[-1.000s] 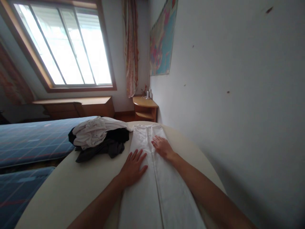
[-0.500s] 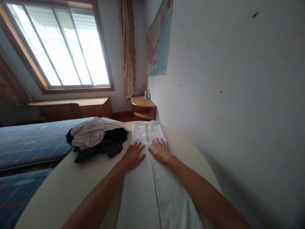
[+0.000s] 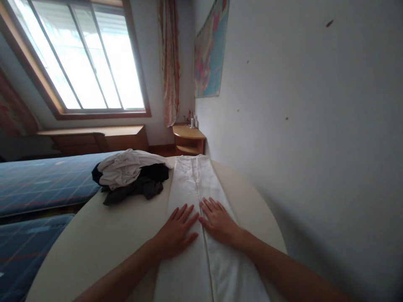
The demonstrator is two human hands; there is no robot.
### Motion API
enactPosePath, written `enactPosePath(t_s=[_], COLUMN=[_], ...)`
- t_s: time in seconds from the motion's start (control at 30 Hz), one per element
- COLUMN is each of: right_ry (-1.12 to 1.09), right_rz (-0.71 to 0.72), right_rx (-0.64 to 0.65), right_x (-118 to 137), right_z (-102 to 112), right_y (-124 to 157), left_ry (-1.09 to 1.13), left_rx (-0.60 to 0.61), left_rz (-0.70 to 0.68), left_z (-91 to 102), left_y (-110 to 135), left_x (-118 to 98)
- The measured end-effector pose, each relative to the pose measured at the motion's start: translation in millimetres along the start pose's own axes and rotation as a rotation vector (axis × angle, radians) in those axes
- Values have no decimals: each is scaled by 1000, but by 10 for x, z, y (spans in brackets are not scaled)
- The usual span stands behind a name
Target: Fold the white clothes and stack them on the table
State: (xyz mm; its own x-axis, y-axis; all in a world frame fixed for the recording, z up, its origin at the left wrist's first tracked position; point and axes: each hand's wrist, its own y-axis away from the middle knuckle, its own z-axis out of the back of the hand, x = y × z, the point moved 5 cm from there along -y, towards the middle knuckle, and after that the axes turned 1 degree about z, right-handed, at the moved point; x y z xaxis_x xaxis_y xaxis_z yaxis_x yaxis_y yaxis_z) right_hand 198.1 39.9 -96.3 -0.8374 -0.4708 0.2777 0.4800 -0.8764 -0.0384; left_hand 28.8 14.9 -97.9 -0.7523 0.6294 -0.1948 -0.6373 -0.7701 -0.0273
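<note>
White trousers (image 3: 185, 184) lie spread lengthwise on the round, cream-coloured table (image 3: 119, 235), the waistband at the far edge and the two legs side by side toward me. My left hand (image 3: 178, 230) rests flat on the left leg, fingers spread. Flat on the right leg lies my right hand (image 3: 218, 220), its fingers stretched out and slightly apart. The thumbs are near the seam between the legs. The near ends of the trousers run out of view at the bottom.
A crumpled heap of white and dark clothes (image 3: 132, 174) sits on the table's far left. Beyond it is a bed with a blue plaid mattress (image 3: 47, 180). A bare wall (image 3: 315, 167) stands close on the right. A small corner shelf (image 3: 189, 133) is behind the table.
Both hands have slid toward me along the trouser legs, away from the waistband, staying flat. The trousers and the clothes heap keep their places on the table.
</note>
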Motion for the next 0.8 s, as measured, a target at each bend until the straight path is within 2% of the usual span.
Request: enactPosePath(t_s=[0.13,0.27,0.33,0.4,0.5,0.63,0.7,0.8], right_ry=[-39,-64,-56,-42,-11,45,92,172], right_rz=[102,262,343,382,394,436,447,457], right_rx=[55,71,31,-27,-89,-120,-133,-166], right_x=[318,534,587,603,606,646,666,697], right_z=[-53,-92,-112,-129,-148,-172,-208,-287], right_y=[590,1137,1357,1518,1648,1690,1688,1693], left_ry=[68,106,97,63,11,-42,-116,-225], left_rx=[59,141,127,60,-76,-270,-317,-325], left_rz=[-115,-278,-365,-440,-507,-480,-473,-459], left_z=[20,28,58,117,209,241,187,74], left_y=[462,868,1026,1149,1275,1367,1398,1411], left_x=[-304,-538,-633,-725,-869,-1006,-1046,-1056])
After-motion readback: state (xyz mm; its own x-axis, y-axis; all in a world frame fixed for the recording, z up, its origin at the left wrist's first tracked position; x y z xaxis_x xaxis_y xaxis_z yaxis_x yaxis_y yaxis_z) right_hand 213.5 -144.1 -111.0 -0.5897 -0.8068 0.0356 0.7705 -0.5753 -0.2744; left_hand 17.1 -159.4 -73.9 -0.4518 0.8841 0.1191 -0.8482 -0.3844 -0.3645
